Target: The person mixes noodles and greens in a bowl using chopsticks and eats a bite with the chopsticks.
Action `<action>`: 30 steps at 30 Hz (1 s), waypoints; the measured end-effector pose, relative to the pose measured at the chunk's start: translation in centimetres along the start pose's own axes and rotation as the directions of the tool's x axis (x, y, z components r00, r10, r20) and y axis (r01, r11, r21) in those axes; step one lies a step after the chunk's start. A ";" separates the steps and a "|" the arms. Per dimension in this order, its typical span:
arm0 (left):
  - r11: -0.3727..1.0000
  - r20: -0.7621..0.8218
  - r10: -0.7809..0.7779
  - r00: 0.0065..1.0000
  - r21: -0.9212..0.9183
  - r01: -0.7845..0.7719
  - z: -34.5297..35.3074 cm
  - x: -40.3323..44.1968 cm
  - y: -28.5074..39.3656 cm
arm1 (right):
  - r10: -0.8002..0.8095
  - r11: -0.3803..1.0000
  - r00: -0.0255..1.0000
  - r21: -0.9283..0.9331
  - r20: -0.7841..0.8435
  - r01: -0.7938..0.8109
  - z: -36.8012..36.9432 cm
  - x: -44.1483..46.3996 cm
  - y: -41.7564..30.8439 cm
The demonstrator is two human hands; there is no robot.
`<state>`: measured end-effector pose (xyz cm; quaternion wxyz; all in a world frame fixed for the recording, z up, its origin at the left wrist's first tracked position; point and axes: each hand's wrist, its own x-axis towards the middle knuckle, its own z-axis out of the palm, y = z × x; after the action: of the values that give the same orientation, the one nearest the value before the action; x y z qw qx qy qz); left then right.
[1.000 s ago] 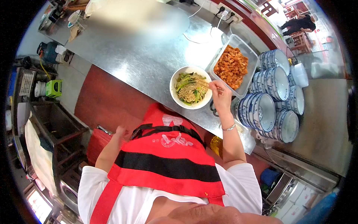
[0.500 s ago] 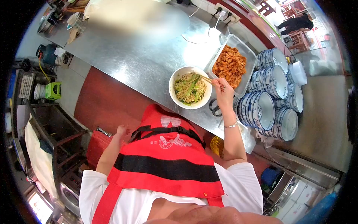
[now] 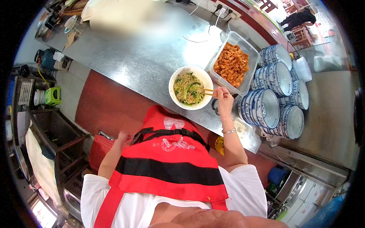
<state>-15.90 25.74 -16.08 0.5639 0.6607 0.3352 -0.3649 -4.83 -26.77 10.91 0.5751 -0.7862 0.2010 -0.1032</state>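
My right hand (image 3: 224, 100) is closed around a pair of chopsticks (image 3: 208, 92). Their tips are down in noodles with green vegetables (image 3: 187, 90), inside a white bowl (image 3: 207, 78) on the steel counter. Right of the bowl stands a clear plastic tub (image 3: 254, 57) of reddish-brown chopped food (image 3: 231, 64). Black handles, apparently of scissors (image 3: 215, 106), show partly behind my right hand. My left hand (image 3: 122, 137) hangs low beside my red apron (image 3: 171, 152), off the counter. Its fingers look loosely stretched, slightly blurred, with nothing visible in them.
Stacks of blue-and-white bowls (image 3: 262, 108) crowd the counter's right end. A white cord (image 3: 197, 40) lies near the wall sockets. At the back left is a large pale blurred area (image 3: 140, 19). A person in dark clothes (image 3: 299, 19) is beyond the counter.
My right hand has moved slightly down and left, and the chopsticks now lie nearly level across the bowl's right rim. The noodles and greens have shifted. My left hand stays low.
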 end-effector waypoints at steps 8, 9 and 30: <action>0.985 0.120 0.000 0.993 0.169 -0.020 -0.3 1.8 0.3 | 0.076 0.997 0.994 -0.015 -0.072 -0.078 -2.8 -1.0 -4.3; 0.996 0.086 -0.044 0.995 0.076 0.037 -0.1 1.7 0.2 | 0.076 0.997 0.995 -0.015 -0.070 -0.078 -2.7 -1.1 -3.6; 0.999 0.025 -0.041 0.999 0.009 0.041 0.3 -1.0 0.8 | -0.268 0.884 0.836 -0.223 0.478 0.411 -0.8 -3.0 -5.8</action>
<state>-15.78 25.26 -14.84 0.5575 0.6515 0.3401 -0.3860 -6.70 -24.63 16.87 0.4436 -0.8940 -0.0629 0.0063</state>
